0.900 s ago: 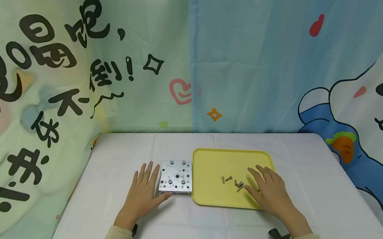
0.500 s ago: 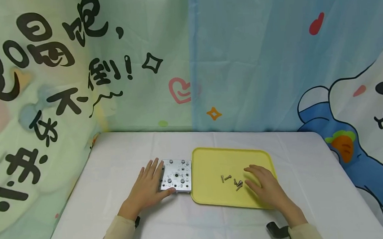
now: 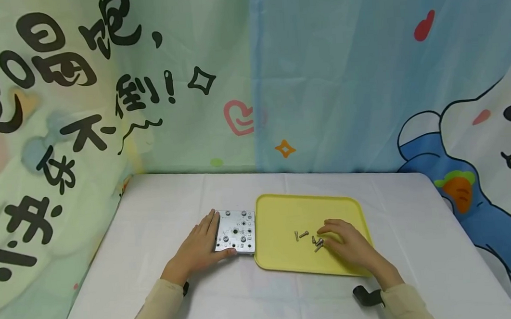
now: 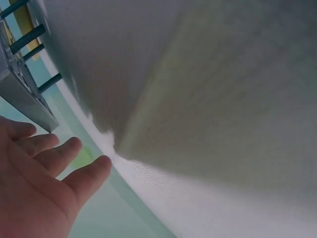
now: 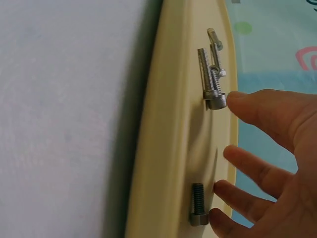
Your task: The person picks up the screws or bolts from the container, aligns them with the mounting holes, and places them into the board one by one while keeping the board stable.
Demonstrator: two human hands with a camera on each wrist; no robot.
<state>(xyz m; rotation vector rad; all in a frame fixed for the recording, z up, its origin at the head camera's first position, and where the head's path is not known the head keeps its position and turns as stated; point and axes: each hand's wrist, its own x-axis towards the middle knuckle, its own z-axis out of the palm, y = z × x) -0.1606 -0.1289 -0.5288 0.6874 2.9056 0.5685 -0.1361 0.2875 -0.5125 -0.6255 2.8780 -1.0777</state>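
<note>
A square metal plate [image 3: 235, 231] with several screws in it lies on the white table, touching the left rim of a yellow tray [image 3: 282, 261]. My left hand [image 3: 202, 245] lies flat against the plate's left side, fingers straight, thumb along its front edge. The left wrist view shows the fingers [image 4: 69, 151] beside the plate's corner [image 4: 22, 94]. Several loose bolts [image 3: 316, 243] lie in the tray. My right hand [image 3: 344, 244] rests in the tray with relaxed fingers. One fingertip [image 5: 237, 99] touches the head of a bolt [image 5: 209, 82]. Another bolt [image 5: 198, 204] lies by the lower fingers.
A printed cloth backdrop [image 3: 251, 82] closes off the table's far and left sides. The white tablecloth [image 3: 162, 203] stretches out around the plate and tray. A small black object [image 3: 366, 296] sits by my right wrist near the front edge.
My left hand slid up against the plate's left side. My right hand moved left across the tray until its fingers reached the cluster of bolts.
</note>
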